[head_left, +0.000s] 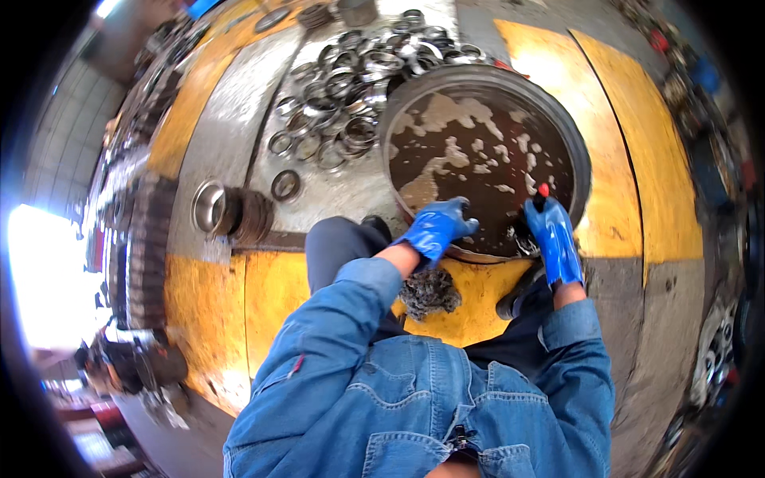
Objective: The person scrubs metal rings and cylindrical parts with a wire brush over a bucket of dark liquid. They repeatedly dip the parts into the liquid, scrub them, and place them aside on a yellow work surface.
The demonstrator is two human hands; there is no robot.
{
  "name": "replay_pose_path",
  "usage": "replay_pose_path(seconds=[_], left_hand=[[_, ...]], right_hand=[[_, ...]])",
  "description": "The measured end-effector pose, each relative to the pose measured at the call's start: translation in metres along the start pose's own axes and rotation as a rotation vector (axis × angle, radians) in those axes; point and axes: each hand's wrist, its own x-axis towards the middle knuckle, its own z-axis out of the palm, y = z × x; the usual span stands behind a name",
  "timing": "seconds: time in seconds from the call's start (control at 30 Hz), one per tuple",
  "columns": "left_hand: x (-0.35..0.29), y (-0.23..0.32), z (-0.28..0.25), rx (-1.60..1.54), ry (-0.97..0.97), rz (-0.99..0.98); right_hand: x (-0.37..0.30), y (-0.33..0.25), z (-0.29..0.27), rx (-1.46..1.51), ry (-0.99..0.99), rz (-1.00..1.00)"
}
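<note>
A round metal basin [414, 95] full of dark brown, foamy liquid sits on the floor in front of me. Both my hands wear blue rubber gloves. My left hand [436, 227] is curled over the basin's near rim, fingers dipped at the liquid's edge; what it holds is hidden. My right hand [552, 235] grips a small brush with a red tip [543, 190] and presses it on a small metal part [522, 241] at the near rim. A grey wad of scouring material [430, 292] lies on the floor under my left wrist.
Several wet metal rings [351, 88] lie heaped on the grey floor left of and behind the basin. A stack of rings lying sideways [235, 213] and one loose ring [285, 185] lie further left. Yellow painted bands [629, 159] cross the floor. Machinery parts line both sides.
</note>
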Motion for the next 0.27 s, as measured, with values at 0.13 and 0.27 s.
replay_pose_path(seconds=[0.13,0.27], left_hand=[[0.030,-0.021,-0.008,-0.248,0.131,0.128],[0.095,0.000,-0.053,0.072,0.142,0.029]], right_hand=[[0.019,0.010,-0.002,0.255,0.060,0.091],[0.018,0.000,-0.015,0.338,0.021,0.193]])
